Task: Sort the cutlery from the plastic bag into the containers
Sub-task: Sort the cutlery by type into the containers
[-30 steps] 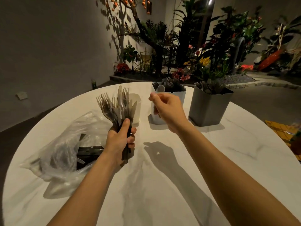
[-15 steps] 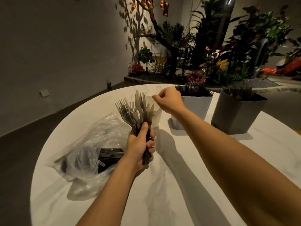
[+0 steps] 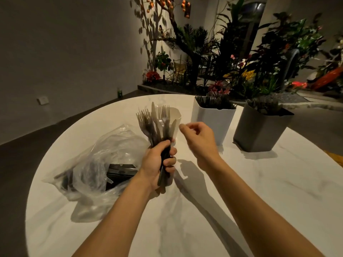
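Note:
My left hand (image 3: 157, 162) grips a bundle of plastic cutlery (image 3: 157, 125) by the handles, forks and knives pointing up. My right hand (image 3: 199, 140) hovers just right of the bundle, fingers loosely curled and holding nothing. Behind the bundle stands a small cream container (image 3: 176, 115). A white container (image 3: 213, 117) and a grey container (image 3: 259, 134), both holding dark cutlery, stand to the right. The clear plastic bag (image 3: 96, 164) lies crumpled at the left with dark cutlery and a black packet (image 3: 120, 172) inside.
The round white marble table (image 3: 259, 191) curves away at left and front. Plants and flowers (image 3: 232, 62) fill the background beyond the far edge. A grey wall (image 3: 65, 43) is at the left.
My right hand held a clear spoon near the white container, moved left over the cream container, and has now drawn back empty beside the bundle. The view shifted so the table objects sit further right.

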Action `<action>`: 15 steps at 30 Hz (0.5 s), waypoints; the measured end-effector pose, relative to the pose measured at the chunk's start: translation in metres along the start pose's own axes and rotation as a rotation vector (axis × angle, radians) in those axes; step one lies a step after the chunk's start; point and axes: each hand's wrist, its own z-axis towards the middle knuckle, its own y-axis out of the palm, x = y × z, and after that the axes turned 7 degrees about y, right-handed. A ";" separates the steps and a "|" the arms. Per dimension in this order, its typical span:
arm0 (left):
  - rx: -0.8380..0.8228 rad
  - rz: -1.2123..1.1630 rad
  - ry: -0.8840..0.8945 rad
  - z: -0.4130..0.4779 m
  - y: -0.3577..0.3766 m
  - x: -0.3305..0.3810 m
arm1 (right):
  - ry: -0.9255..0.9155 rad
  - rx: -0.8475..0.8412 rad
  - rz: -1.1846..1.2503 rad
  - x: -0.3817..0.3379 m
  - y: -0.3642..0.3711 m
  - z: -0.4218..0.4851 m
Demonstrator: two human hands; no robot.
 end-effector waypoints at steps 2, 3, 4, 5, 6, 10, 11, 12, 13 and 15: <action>-0.078 0.133 0.027 -0.007 0.009 -0.006 | 0.138 -0.175 0.055 0.014 -0.009 -0.020; -0.108 0.199 0.041 -0.012 0.014 -0.010 | 0.190 -0.259 0.112 0.019 -0.014 -0.027; -0.125 0.251 0.049 -0.016 0.017 -0.014 | 0.221 -0.308 0.178 0.023 -0.017 -0.032; -0.127 0.283 0.055 -0.020 0.020 -0.017 | 0.233 -0.322 0.229 0.024 -0.020 -0.035; -0.118 0.296 0.058 -0.023 0.021 -0.021 | 0.222 -0.313 0.243 0.027 -0.023 -0.036; -0.163 0.329 0.039 -0.031 0.023 -0.028 | 0.178 -0.315 0.279 0.036 -0.039 -0.043; -0.183 0.335 0.019 -0.033 0.024 -0.030 | 0.180 -0.325 0.299 0.037 -0.044 -0.048; -0.201 0.328 -0.005 -0.034 0.025 -0.031 | 0.180 -0.331 0.304 0.038 -0.047 -0.050; -0.217 0.301 -0.040 -0.036 0.026 -0.032 | 0.186 -0.330 0.307 0.039 -0.050 -0.052; -0.218 0.242 -0.092 -0.037 0.028 -0.033 | 0.187 -0.323 0.319 0.041 -0.053 -0.052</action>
